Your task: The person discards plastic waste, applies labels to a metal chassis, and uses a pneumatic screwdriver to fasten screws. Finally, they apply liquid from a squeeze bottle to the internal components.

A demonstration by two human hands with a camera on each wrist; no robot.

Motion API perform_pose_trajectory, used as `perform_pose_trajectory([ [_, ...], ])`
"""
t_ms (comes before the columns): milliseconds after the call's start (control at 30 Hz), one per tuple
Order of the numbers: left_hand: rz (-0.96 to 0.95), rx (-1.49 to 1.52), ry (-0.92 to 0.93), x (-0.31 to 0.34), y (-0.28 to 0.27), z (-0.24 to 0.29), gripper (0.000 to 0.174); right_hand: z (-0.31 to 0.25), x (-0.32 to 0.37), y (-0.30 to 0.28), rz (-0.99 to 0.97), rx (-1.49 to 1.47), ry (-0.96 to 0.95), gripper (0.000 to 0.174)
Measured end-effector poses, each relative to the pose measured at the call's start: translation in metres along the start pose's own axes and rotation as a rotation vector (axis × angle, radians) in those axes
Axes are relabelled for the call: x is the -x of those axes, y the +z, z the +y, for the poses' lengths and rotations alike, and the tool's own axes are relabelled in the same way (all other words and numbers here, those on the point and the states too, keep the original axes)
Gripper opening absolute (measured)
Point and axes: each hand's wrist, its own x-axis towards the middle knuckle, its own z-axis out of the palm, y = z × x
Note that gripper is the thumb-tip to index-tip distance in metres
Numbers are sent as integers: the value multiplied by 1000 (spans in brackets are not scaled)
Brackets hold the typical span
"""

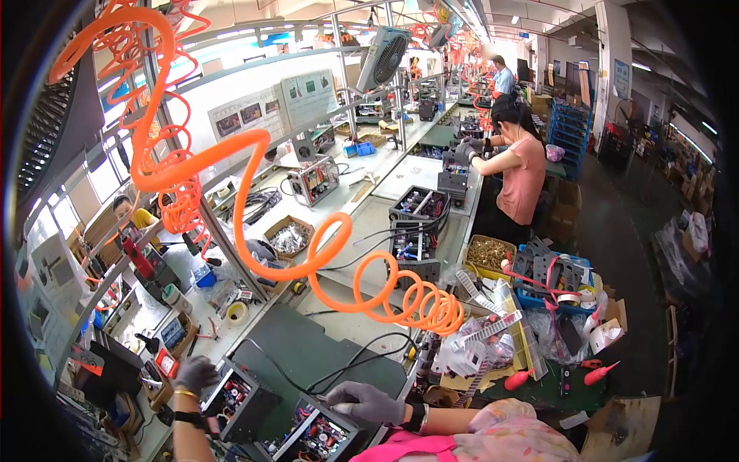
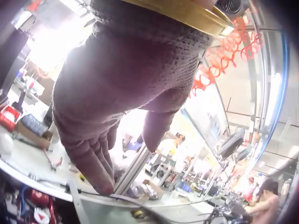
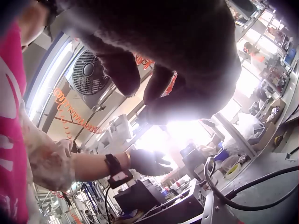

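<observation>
My left hand [image 1: 196, 375], in a dark grey knit glove, hovers beside the left open-topped black device case [image 1: 235, 400], which has circuit parts inside. In the left wrist view its fingers [image 2: 91, 165] reach down fairly straight, the thumb apart, with nothing between them. My right hand [image 1: 368, 403], also gloved, is over the upper edge of a second open black device case [image 1: 317, 437] with red and blue components. Its fingers [image 3: 122, 74] hang loosely bent in the right wrist view, and nothing shows between them. A black cable [image 1: 350, 362] loops across the green mat near this hand.
A green mat [image 1: 296, 343] covers the bench. An orange coiled air hose [image 1: 339, 296] hangs across the front. Boxes of small parts [image 1: 289, 236] stand behind; a blue crate [image 1: 531, 300] and red-tipped bottles [image 1: 519, 379] are at right. Another person [image 1: 519, 169] works farther down the line.
</observation>
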Motion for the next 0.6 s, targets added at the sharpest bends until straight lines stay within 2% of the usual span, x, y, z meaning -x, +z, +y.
perform_pose_trajectory([
  [33,27,-29,-36,-13,11,-17,8,-6,2,-2,15,-15,6,26],
  [67,-145,39,-112,-53,-6,-42,10,-7,2,-6,26,-6,30,26],
  [100,-59,-30,-113,-62,7,-54,11,-5,3,-8,39,3,55,27],
  [133,-124,92,-221,-102,-13,-77,11,-5,3,-11,52,14,81,28],
  [167,-9,-138,-162,-112,-5,-84,12,-7,2,-12,68,18,93,29],
  [300,497,-1100,133,-125,30,-97,48,0,-6,-10,141,-13,151,27],
  [400,692,-1181,129,-106,56,-83,61,5,-13,-8,120,23,193,27],
  [433,691,-1141,85,-104,58,-81,62,2,-15,-7,111,35,203,28],
  [533,499,-1263,-50,-86,66,-72,79,12,-18,-6,143,32,176,27],
  [567,482,-1296,-61,-95,59,-83,92,13,-19,-4,151,27,182,27],
  [600,481,-1271,-77,-90,62,-84,93,13,-18,-3,158,23,188,28],
])
